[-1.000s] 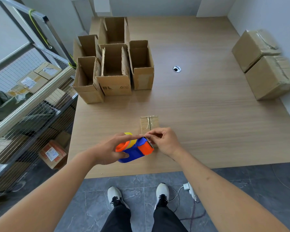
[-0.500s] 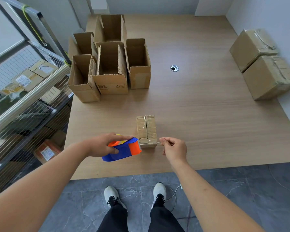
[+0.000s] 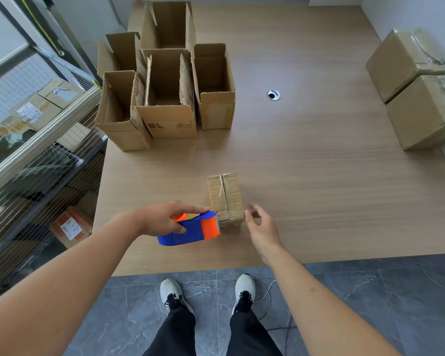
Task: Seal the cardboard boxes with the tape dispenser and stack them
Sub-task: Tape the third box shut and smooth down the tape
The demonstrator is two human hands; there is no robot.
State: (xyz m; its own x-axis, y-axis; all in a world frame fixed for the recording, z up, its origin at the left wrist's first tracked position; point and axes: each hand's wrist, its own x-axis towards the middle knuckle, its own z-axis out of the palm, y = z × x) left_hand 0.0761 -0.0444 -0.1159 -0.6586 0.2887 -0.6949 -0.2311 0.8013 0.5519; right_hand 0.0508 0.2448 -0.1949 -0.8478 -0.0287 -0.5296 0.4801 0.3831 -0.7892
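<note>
The tape dispenser [image 3: 189, 228], blue and orange, sits in the left hand [image 3: 162, 218], whose fingers curl around its body, its orange end touching the near end of a small closed cardboard box [image 3: 225, 197] on the table [image 3: 319, 176]. The right hand [image 3: 261, 227] hovers just beside the box, fingers loosely spread and holding nothing.

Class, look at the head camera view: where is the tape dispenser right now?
The blue and orange tape dispenser is low and centre-left in the head view, gripped by the left hand above the table's near edge, its orange end against the small closed cardboard box.
</note>
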